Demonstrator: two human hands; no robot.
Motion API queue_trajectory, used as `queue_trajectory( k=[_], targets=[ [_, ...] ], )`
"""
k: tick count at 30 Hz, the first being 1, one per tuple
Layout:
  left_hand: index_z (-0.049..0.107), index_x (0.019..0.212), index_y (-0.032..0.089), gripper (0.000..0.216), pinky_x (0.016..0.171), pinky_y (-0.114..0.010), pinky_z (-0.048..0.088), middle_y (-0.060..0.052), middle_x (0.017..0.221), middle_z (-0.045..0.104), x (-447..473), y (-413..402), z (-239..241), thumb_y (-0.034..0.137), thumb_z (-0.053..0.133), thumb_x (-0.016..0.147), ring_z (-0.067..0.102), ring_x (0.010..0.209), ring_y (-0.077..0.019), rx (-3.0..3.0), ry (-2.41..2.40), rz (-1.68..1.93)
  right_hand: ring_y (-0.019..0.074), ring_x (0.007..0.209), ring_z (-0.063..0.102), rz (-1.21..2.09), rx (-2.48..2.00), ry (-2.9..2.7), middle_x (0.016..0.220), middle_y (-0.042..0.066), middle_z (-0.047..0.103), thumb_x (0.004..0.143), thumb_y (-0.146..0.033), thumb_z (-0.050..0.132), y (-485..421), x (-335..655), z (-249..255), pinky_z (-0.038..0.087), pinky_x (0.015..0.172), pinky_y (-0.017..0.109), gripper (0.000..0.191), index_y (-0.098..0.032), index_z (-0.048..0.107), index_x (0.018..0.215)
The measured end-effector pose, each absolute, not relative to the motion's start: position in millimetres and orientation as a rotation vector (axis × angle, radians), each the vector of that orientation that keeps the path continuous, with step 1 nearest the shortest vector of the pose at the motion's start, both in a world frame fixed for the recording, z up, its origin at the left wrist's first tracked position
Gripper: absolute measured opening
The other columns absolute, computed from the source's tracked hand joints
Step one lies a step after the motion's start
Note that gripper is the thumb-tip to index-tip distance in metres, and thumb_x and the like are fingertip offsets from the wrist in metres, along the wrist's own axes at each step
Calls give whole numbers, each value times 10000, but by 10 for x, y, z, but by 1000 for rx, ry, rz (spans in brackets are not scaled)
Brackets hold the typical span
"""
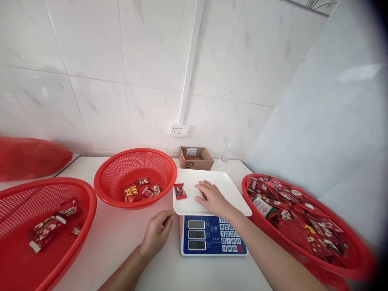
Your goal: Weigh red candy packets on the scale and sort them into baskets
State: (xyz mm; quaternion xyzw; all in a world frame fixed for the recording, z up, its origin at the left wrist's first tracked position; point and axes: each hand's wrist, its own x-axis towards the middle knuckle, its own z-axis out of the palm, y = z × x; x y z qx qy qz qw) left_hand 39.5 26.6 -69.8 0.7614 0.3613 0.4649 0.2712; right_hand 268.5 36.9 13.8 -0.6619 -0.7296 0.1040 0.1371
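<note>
Packet point(203, 195) is sitting clamped in your right hand point(214, 199), lower centre; your curled left hand point(157, 233) is hiding its grip.

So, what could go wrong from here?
Two things, perhaps. The small red packet lies at the left edge of the white weighing pan, so a bump might knock it off. Also, the left hand is close by the pan's near left corner and the right hand is over the pan; pressure from either could skew the reading.
</note>
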Motion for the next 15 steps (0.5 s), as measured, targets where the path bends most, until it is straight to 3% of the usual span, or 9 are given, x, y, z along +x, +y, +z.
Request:
queue_trajectory(
  k=[4,7,11,15],
  targets=[
    [621,896,172,202,541,-196,470,-28,731,657,367,264,-673,294,463,863,590,608,-115,2015,1011,1329,283,1329,254,322,-1780,-2123,1382,91,431,825,-409,508,505,2259,148,144,1060,510,530,-232,432,1319],
    [623,880,171,223,524,-192,474,-25,711,654,337,260,-640,323,462,861,591,597,-115,2018,1039,1334,267,1243,380,342,-1748,-2099,1296,78,509,827,-330,515,607,2047,97,201,1027,508,447,-255,466,1265],
    [622,881,174,236,493,-180,476,-29,727,658,316,254,-601,350,466,855,598,600,-115,2016,1058,1325,186,982,541,242,-1713,-2029,1030,53,600,821,-166,482,625,2046,41,360,910,370,208,-222,601,982],
    [617,886,183,217,457,-167,469,-21,722,656,314,243,-597,350,485,844,594,581,-113,2031,1041,1307,150,903,552,174,-1616,-1954,974,42,577,803,-84,425,486,2361,114,420,801,282,244,-219,601,904]
  ],
)
